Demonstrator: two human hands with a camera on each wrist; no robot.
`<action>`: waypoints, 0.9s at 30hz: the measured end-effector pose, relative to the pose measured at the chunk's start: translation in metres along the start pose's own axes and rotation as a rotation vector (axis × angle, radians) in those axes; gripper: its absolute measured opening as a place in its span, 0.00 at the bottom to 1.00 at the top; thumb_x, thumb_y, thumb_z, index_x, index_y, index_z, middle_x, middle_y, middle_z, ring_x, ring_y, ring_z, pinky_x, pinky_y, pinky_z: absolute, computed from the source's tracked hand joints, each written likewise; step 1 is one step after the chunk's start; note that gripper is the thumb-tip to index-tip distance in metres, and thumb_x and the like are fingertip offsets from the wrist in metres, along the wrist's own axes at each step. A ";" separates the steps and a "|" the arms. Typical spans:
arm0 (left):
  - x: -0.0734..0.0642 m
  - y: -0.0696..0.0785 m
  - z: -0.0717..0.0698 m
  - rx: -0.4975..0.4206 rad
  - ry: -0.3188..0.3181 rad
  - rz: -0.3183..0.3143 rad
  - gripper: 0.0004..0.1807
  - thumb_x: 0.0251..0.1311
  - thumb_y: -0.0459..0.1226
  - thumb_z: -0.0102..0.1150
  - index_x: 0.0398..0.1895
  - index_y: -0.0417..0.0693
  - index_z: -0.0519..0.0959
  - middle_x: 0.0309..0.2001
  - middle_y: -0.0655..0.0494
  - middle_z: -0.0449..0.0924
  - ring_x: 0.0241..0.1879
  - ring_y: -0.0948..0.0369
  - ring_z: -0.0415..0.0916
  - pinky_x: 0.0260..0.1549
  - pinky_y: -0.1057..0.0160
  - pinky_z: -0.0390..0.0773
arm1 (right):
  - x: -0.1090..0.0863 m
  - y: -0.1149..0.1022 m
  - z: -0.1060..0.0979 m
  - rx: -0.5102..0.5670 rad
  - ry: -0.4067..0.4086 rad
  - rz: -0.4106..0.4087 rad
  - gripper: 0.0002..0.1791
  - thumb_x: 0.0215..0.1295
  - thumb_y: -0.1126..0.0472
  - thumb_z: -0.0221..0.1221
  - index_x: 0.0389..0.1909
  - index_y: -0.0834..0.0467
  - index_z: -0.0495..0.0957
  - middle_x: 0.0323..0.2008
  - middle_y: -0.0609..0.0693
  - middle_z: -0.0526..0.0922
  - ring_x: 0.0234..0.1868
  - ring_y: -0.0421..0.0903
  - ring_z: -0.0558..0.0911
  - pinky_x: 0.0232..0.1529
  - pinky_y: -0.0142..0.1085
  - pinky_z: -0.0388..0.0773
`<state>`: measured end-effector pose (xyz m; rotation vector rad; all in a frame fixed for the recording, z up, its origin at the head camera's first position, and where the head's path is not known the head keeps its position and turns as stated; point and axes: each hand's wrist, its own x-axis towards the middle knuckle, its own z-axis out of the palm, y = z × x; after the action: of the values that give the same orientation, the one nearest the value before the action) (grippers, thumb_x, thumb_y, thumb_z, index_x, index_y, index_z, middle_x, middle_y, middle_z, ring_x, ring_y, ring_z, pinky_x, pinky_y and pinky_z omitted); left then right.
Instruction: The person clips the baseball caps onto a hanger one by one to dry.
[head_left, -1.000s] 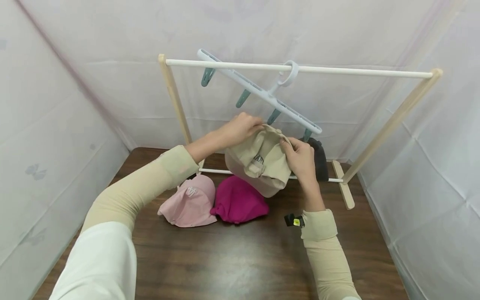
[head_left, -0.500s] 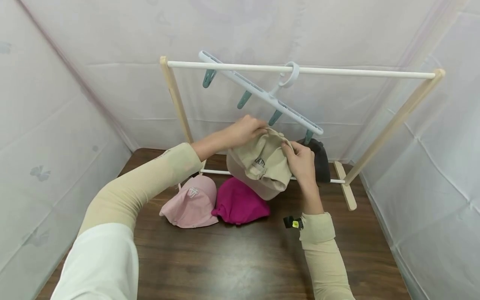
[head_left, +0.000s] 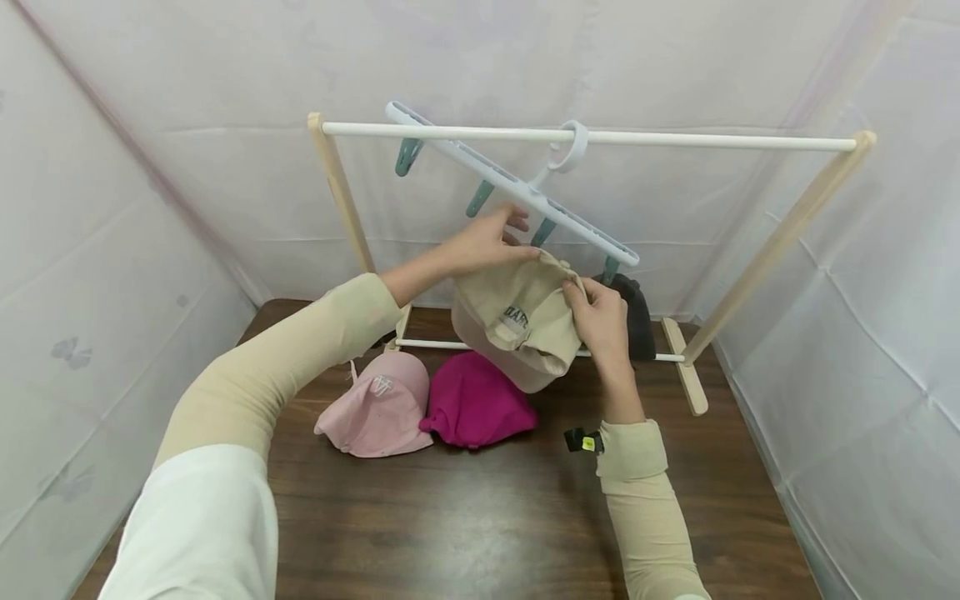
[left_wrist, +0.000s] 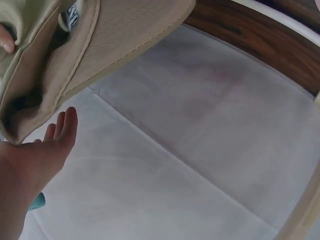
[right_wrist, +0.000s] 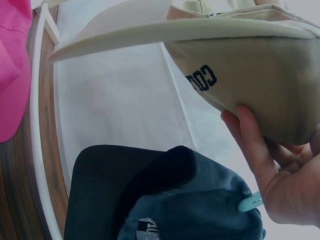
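Observation:
A beige baseball cap [head_left: 551, 317] is held up below the light-blue clip hanger [head_left: 517, 185], its brim pointing down. My right hand [head_left: 604, 325] pinches the cap's edge on the right; in the right wrist view, its fingers [right_wrist: 255, 145] lie against the crown. At the cap's upper left, my left hand [head_left: 486, 240] touches the edge with the thumb, while the other fingers extend away from the fabric toward a teal clip [head_left: 543, 232]. A dark cap [head_left: 641, 321] hangs from the end clip [head_left: 611, 269], partly hidden behind my right hand.
The hanger hooks over the white rod [head_left: 712, 140] of a wooden rack. A light pink cap [head_left: 393, 408] and a magenta cap [head_left: 480, 400] lie side by side on the brown table [head_left: 450, 525]. White cloth walls [head_left: 847, 333] surround it.
My left hand has loosened from the beige cap's edge, its fingers spreading and lifting toward the hanger clip. My right hand keeps its pinch on the cap.

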<state>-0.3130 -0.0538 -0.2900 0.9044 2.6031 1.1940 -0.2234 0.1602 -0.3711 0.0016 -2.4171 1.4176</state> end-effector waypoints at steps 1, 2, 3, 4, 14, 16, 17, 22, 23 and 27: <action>0.001 0.000 -0.001 -0.036 -0.005 -0.008 0.41 0.69 0.49 0.63 0.75 0.40 0.58 0.69 0.42 0.68 0.64 0.47 0.75 0.61 0.56 0.77 | 0.000 0.000 0.000 -0.009 -0.005 0.005 0.17 0.72 0.47 0.58 0.39 0.55 0.88 0.26 0.52 0.86 0.20 0.43 0.80 0.19 0.31 0.76; 0.002 0.000 -0.002 -0.064 -0.011 -0.016 0.41 0.69 0.50 0.62 0.77 0.42 0.56 0.71 0.42 0.67 0.65 0.47 0.73 0.62 0.55 0.76 | 0.000 0.000 0.000 -0.017 -0.011 0.009 0.17 0.72 0.47 0.58 0.38 0.55 0.88 0.25 0.52 0.85 0.20 0.43 0.80 0.19 0.32 0.76; 0.004 0.000 -0.002 -0.086 -0.014 -0.018 0.41 0.70 0.50 0.61 0.78 0.44 0.55 0.72 0.43 0.65 0.67 0.47 0.72 0.63 0.54 0.75 | 0.000 0.000 0.000 -0.024 -0.015 0.014 0.16 0.72 0.47 0.58 0.37 0.54 0.88 0.24 0.51 0.85 0.20 0.43 0.79 0.19 0.32 0.76; 0.006 0.000 -0.002 -0.104 -0.015 -0.017 0.41 0.71 0.50 0.60 0.79 0.46 0.54 0.73 0.44 0.65 0.68 0.47 0.70 0.63 0.53 0.75 | -0.001 0.000 0.000 -0.031 -0.018 0.020 0.16 0.72 0.47 0.58 0.35 0.54 0.87 0.22 0.50 0.84 0.20 0.43 0.79 0.19 0.32 0.75; 0.026 -0.001 0.002 -0.194 0.031 0.010 0.25 0.72 0.47 0.60 0.68 0.50 0.73 0.67 0.52 0.74 0.67 0.52 0.73 0.63 0.54 0.75 | 0.000 0.004 0.006 -0.045 -0.006 0.020 0.16 0.70 0.47 0.59 0.30 0.53 0.86 0.21 0.48 0.82 0.21 0.45 0.78 0.20 0.34 0.73; 0.028 -0.001 0.002 -0.209 0.048 0.014 0.22 0.72 0.46 0.61 0.65 0.49 0.76 0.65 0.53 0.76 0.66 0.52 0.74 0.62 0.54 0.76 | 0.000 0.005 0.007 -0.047 0.000 0.018 0.16 0.70 0.47 0.60 0.30 0.53 0.86 0.21 0.48 0.82 0.22 0.45 0.78 0.21 0.35 0.73; 0.029 -0.001 0.003 -0.214 0.055 0.019 0.21 0.71 0.45 0.61 0.63 0.49 0.77 0.64 0.52 0.77 0.65 0.52 0.74 0.61 0.55 0.77 | 0.001 0.005 0.007 -0.046 0.003 0.019 0.15 0.70 0.47 0.60 0.30 0.53 0.86 0.21 0.48 0.82 0.22 0.45 0.78 0.21 0.35 0.73; 0.034 -0.003 0.006 -0.234 0.061 0.041 0.19 0.71 0.43 0.61 0.62 0.46 0.78 0.62 0.51 0.78 0.63 0.53 0.76 0.58 0.58 0.79 | 0.002 0.006 0.008 -0.043 -0.001 0.021 0.16 0.70 0.48 0.59 0.30 0.54 0.85 0.20 0.49 0.81 0.21 0.45 0.78 0.21 0.35 0.73; 0.035 -0.003 0.007 -0.234 0.062 0.043 0.19 0.72 0.42 0.61 0.62 0.46 0.78 0.62 0.51 0.79 0.63 0.52 0.76 0.57 0.59 0.79 | 0.002 0.006 0.008 -0.044 -0.001 0.020 0.16 0.70 0.48 0.59 0.29 0.54 0.85 0.20 0.49 0.81 0.21 0.45 0.78 0.21 0.35 0.72; 0.035 0.000 0.011 -0.238 0.071 0.039 0.19 0.73 0.41 0.59 0.62 0.44 0.78 0.62 0.48 0.78 0.63 0.51 0.76 0.55 0.60 0.80 | 0.003 0.006 0.008 -0.047 0.001 0.016 0.17 0.71 0.48 0.59 0.29 0.54 0.84 0.19 0.48 0.81 0.21 0.45 0.77 0.20 0.35 0.72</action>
<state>-0.3379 -0.0269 -0.2934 0.8828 2.4351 1.5324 -0.2292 0.1568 -0.3792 -0.0300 -2.4544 1.3675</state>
